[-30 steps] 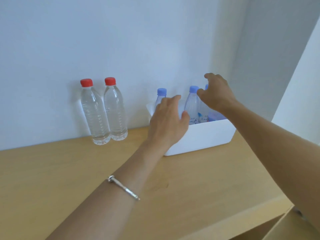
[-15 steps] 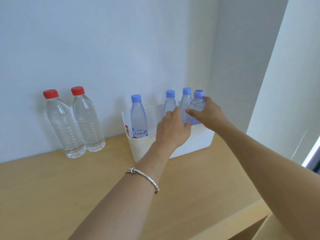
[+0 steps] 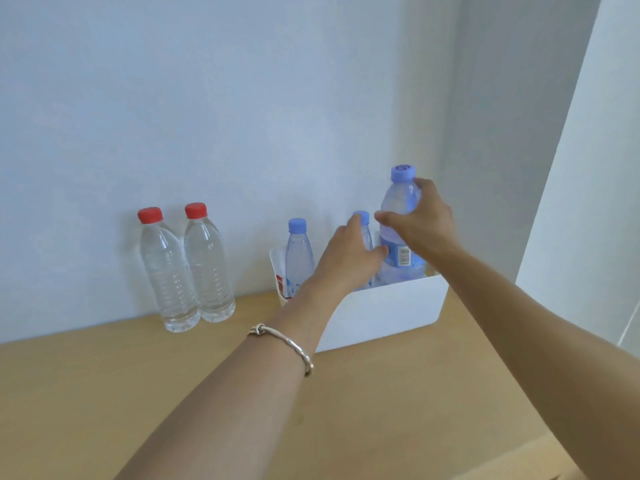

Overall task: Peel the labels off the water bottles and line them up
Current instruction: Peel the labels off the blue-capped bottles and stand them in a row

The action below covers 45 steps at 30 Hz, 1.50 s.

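My right hand (image 3: 420, 225) grips a blue-capped labelled bottle (image 3: 398, 202) by its upper body, raised partly out of the white bin (image 3: 391, 311). My left hand (image 3: 346, 258) reaches over the bin's front rim with fingers extended, beside a second blue-capped bottle (image 3: 362, 220) and close to the lifted one; it holds nothing. A third blue-capped bottle (image 3: 298, 258) stands at the bin's left end. Two clear red-capped bottles without labels (image 3: 169, 271) (image 3: 207, 268) stand side by side against the wall, left of the bin.
The wooden tabletop (image 3: 104, 393) runs along a pale wall, with its front edge at the lower right. A white wall panel (image 3: 588, 202) rises on the right. A silver bracelet (image 3: 287, 344) circles my left wrist.
My right hand has lifted the blue-capped bottle upward out of the bin. My left hand stays near the bin's front rim. The view has shifted slightly.
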Tool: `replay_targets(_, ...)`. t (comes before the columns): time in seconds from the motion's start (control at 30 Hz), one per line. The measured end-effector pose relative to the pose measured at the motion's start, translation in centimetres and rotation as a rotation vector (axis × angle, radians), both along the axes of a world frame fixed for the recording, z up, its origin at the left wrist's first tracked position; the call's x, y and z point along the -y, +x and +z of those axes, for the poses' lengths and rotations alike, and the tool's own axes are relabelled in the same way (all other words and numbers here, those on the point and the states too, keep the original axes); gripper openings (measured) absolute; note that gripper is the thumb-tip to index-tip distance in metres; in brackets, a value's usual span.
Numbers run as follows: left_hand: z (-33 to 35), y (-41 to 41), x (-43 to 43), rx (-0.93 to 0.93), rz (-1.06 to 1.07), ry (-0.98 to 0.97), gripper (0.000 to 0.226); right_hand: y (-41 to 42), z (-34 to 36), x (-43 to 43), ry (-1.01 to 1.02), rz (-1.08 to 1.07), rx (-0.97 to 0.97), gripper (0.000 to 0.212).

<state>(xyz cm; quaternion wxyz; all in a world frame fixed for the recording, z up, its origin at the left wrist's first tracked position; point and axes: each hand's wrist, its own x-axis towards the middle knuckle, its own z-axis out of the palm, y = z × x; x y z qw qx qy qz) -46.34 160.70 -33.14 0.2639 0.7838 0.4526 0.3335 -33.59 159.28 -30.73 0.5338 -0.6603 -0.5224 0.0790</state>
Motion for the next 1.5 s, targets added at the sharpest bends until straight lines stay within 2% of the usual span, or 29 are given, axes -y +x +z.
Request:
replay_targets(0.07, 1.8, -1.2, 0.3, 0.067, -0.014, 0.048, 0.076, -2.2, 3.3, 1.1, 0.119, 0.027, 0.027, 0.071)
replay_targets(0.13, 3.3, -2.8, 0.6, 0.170, -0.048, 0.122, 0.066, -5.0, 5.7, 2.2, 0.202, 0.074, 0.055, 0.072)
replay_targets(0.2, 4.4, -5.0, 0.8, 0.288, -0.057, 0.174, 0.056, -8.0, 6.8, 3.1, 0.249, 0.160, 0.036, 0.063)
replay_targets(0.3, 4.3, -9.6, 1.0, 0.373, -0.041, 0.204, 0.068, -12.3, 6.5, 3.5, 0.267, 0.303, -0.075, 0.045)
replay_targets(0.47, -0.4, -18.3, 2.5, 0.369, 0.051, 0.107, 0.072, -19.2, 1.6, 2.7, 0.171, 0.496, -0.118, 0.032)
replay_targets(0.57, -4.7, -22.4, 3.1, 0.383, 0.139, 0.019, 0.071, -22.9, -2.7, 2.2, 0.086, 0.584, -0.124, 0.038)
replay_targets(0.73, -10.1, -26.4, 3.7, 0.412, 0.233, -0.089, 0.057, -26.6, -7.9, 1.3, -0.045, 0.690, -0.136, 0.042)
replay_targets(0.87, -11.1, -27.4, 2.7, 0.447, 0.229, -0.078, 0.055, -27.8, -8.3, 0.5, -0.018, 0.711, -0.104, 0.047)
replay_targets(0.97, -11.7, -27.5, 2.4, 0.450, 0.185, -0.074, 0.068, -27.6, -9.2, 0.2, 0.012, 0.774, -0.137, 0.051)
replay_targets(1.1, -13.0, -27.4, 2.2, 0.439, 0.178, -0.042, 0.065, -26.2, -10.9, -0.1, 0.055, 0.931, -0.150, 0.061)
replay_targets(1.23, -13.6, -27.6, 1.7, 0.433, 0.160, -0.037, 0.070, -25.1, -13.4, -1.0, 0.015, 0.950, -0.140, 0.075)
replay_targets(1.33, -13.5, -27.7, 1.4, 0.389, 0.147, -0.035, 0.084, -24.4, -15.3, -1.3, -0.095, 0.966, -0.149, 0.068)
replay_targets(1.5, -13.3, -28.4, 1.7, 0.315, 0.120, -0.039, 0.080, -23.6, -15.9, -1.6, -0.145, 1.040, -0.155, 0.059)
